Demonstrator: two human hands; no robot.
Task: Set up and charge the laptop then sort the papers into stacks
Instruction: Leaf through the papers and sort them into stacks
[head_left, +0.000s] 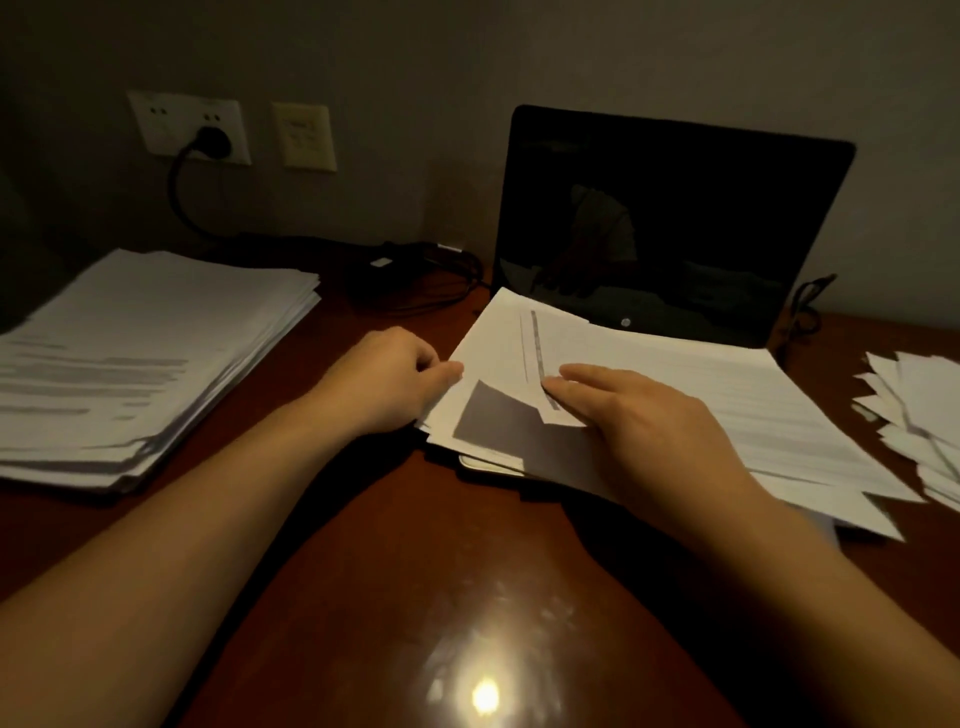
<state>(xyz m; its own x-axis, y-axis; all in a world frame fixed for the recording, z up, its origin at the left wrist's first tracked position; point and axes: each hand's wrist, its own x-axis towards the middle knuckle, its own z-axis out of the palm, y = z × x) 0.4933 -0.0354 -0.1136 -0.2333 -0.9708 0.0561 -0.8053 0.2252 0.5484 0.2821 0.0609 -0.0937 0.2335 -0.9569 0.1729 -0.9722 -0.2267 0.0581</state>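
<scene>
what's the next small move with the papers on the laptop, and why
Probably lift the grey-barred sheet off the pile and carry it to the left stack. The right hand rests straight fingers on it, the left hand pinches the pile's edge, and the pile covers the laptop keyboard.

At centre, papers (675, 374) over the laptop (675, 208) are pinched by the left grip (384, 379) and touched by the right grip (639, 415). A stack (140, 338) is seen at left.
</scene>
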